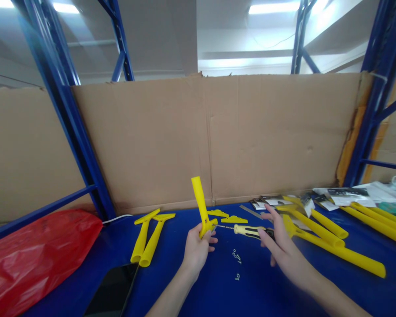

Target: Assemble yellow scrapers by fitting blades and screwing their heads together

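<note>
My left hand [198, 248] is closed around the head of a yellow plastic scraper [200, 200], its hollow handle pointing up. My right hand [282, 244] has its thumb against the black end of a screwdriver [246, 230] with a cream and black handle; the index finger is raised. The screwdriver lies level, its shaft reaching the scraper head; whether its tip sits in a screw is too small to tell. Below, on the blue surface, are small screws and nuts [236, 256]. Behind the hands lie two flat yellow plates [234, 219].
Two yellow scrapers [153, 240] and a black phone [114, 290] lie on the left, near a red plastic bag [42, 259]. Longer yellow scrapers [343, 255] and packaged items [350, 196] spread over the right. A cardboard wall [158, 141] stands behind, between blue rack posts [75, 119].
</note>
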A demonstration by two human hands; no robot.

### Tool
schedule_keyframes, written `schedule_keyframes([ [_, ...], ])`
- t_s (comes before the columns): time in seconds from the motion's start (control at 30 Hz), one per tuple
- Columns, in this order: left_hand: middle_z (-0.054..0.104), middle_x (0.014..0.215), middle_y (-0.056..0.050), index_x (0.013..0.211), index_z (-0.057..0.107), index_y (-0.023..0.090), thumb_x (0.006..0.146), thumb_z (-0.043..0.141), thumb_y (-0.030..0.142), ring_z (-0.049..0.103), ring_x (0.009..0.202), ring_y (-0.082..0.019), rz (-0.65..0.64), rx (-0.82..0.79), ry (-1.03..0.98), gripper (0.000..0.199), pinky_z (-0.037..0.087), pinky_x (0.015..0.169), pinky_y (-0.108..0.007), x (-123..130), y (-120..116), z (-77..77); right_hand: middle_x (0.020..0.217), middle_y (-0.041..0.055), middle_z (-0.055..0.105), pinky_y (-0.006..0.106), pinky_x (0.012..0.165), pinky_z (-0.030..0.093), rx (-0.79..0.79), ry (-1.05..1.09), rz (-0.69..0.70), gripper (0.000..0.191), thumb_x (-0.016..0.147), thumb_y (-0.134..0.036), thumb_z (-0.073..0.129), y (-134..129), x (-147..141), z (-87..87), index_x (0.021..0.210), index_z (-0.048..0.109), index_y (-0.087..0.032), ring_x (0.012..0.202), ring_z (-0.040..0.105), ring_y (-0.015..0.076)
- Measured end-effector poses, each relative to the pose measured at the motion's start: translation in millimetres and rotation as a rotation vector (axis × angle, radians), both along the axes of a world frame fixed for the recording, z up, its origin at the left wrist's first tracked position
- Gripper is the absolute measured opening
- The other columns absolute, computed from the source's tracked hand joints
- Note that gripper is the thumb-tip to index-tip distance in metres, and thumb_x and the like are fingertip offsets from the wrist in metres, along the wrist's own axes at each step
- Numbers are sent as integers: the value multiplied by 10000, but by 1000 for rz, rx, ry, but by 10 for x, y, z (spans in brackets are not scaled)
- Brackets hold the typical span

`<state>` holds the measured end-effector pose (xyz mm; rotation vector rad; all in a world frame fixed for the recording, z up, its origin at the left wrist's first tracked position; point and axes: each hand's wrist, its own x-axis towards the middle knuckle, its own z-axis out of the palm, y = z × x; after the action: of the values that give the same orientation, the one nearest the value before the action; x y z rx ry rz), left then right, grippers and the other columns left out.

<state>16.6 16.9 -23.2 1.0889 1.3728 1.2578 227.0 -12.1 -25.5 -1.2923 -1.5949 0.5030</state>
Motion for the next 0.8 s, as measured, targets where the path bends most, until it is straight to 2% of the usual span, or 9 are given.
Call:
schedule_keyframes([
  [0.07,677,848,-85,985,615,90,846,481,33,640,597,-106,-5,3,0,201,477,448,-172,2,3,-2,1157,80,518,229,393,470,-10,13,96,532,894,-374,450,4,10,4,1383,254,-299,541,536,99],
  [0.17,671,837,-75,986,608,92,850,476,33,633,572,-92,-26,2,-4,199,472,438,-158,3,9,-14,904,36,541,246,504,497,22,-38,103,367,929,-370,368,10,18,-1,1279,383,-260,616,534,132],
  [0.3,660,808,-60,969,603,92,846,479,26,613,528,-76,-9,2,-2,186,452,410,-145,-1,18,-31,1160,93,472,221,405,449,-21,23,101,550,913,-406,407,6,12,-23,1400,174,-301,715,577,158],
  [0.37,658,803,-59,969,600,92,848,478,28,610,519,-76,-12,4,-9,183,452,406,-148,-2,20,-33,1155,85,485,235,438,469,21,15,131,535,893,-381,448,6,10,-28,1379,240,-302,744,585,167],
  [0.47,656,813,-63,985,592,93,854,465,26,607,509,-74,-28,-4,-4,194,457,406,-153,0,14,-31,923,45,561,271,540,502,62,-30,86,393,908,-376,419,6,11,-22,1281,410,-254,683,575,161],
  [0.57,653,826,-66,1002,582,94,861,457,31,597,495,-67,-31,-8,7,199,460,407,-156,3,7,-29,1077,65,546,253,443,474,-4,39,116,546,891,-396,454,6,14,-8,1387,253,-287,568,540,121],
  [0.63,649,826,-64,1006,577,96,862,454,33,590,488,-64,-34,-7,11,199,458,403,-156,6,5,-35,1135,70,530,243,415,458,19,65,159,536,872,-387,477,11,14,5,1365,286,-303,554,531,112],
  [0.73,646,819,-60,1009,576,97,862,460,38,588,491,-63,-69,5,25,196,453,398,-152,13,-3,-55,896,41,590,287,557,510,100,-17,63,312,892,-392,427,17,13,32,1158,503,-245,619,565,150],
  [0.8,645,818,-61,1005,576,95,863,463,44,587,493,-63,-84,16,42,188,452,397,-149,19,-11,-66,880,39,595,327,626,524,118,-57,-30,349,896,-396,422,16,17,49,1201,475,-236,663,593,172],
])
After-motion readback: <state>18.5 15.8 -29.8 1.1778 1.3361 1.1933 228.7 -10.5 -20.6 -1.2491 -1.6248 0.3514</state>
